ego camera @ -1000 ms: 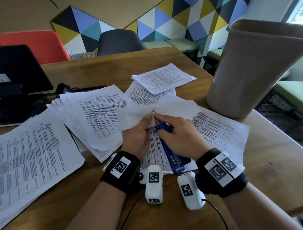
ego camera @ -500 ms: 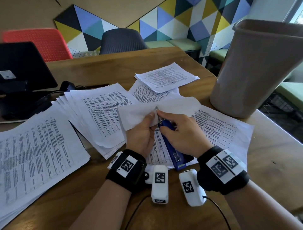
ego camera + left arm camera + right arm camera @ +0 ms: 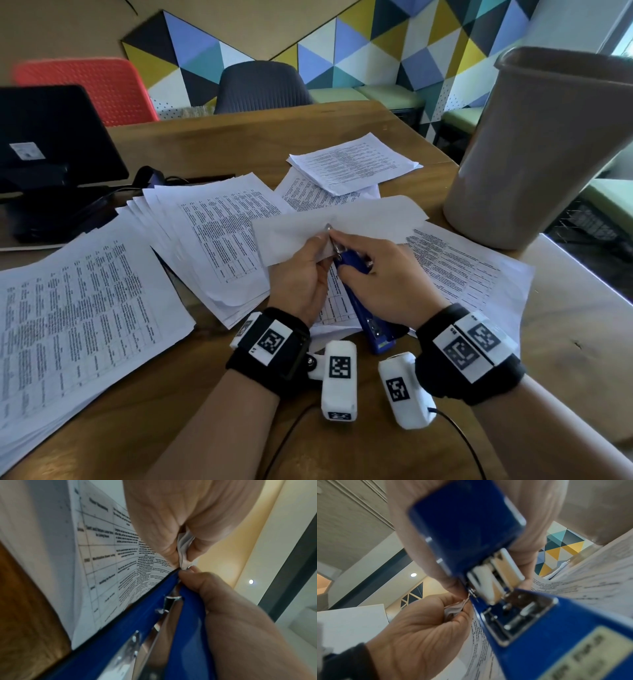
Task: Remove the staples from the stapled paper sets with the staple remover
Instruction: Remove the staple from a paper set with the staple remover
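My left hand (image 3: 305, 274) pinches the corner of a stapled paper set (image 3: 342, 222), lifted and folded back so its blank side faces me. In the left wrist view the paper corner (image 3: 184, 550) is squeezed between thumb and fingers. My right hand (image 3: 383, 277) grips a blue stapler-style staple remover (image 3: 356, 274), whose metal tip (image 3: 330, 236) meets the pinched corner. The right wrist view shows the blue staple remover (image 3: 530, 635) lying across the frame, with the left hand (image 3: 423, 626) beside it. The staple itself is hidden.
Printed sheets lie fanned at the left (image 3: 85, 308), centre (image 3: 219, 233) and right (image 3: 462, 274), with another set behind (image 3: 352, 161). A tall grey bin (image 3: 534, 154) stands at the right. A black monitor (image 3: 51, 144) and cables sit far left.
Both hands keep the same hold on the paper corner and the remover. The head view has shifted slightly; the remover's tip stays at the corner.
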Tool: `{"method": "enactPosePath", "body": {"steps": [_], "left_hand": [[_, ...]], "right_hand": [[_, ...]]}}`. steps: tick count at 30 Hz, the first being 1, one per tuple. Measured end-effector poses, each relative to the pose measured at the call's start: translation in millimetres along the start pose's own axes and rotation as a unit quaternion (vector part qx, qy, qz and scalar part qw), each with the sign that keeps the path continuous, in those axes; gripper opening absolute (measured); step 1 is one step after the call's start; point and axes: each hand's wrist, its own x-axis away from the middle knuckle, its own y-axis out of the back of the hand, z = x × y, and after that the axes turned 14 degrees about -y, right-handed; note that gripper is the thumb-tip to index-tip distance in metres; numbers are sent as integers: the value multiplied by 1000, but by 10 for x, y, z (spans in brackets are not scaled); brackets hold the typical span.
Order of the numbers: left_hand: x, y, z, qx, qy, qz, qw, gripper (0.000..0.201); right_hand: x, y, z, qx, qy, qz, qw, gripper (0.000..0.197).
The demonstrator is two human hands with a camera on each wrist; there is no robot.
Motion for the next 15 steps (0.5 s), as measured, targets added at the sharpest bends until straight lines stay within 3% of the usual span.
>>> {"method": "enactPosePath", "body": {"steps": [7,15], "left_hand": [[25,14,22,-49,-33,40,997,23],[12,54,35,-45,-44,49,997,37]], "right_hand": [[-40,-14,-4,27,-5,-12,1000,53],[-44,7,29,32,10,-13,999,51]]}}
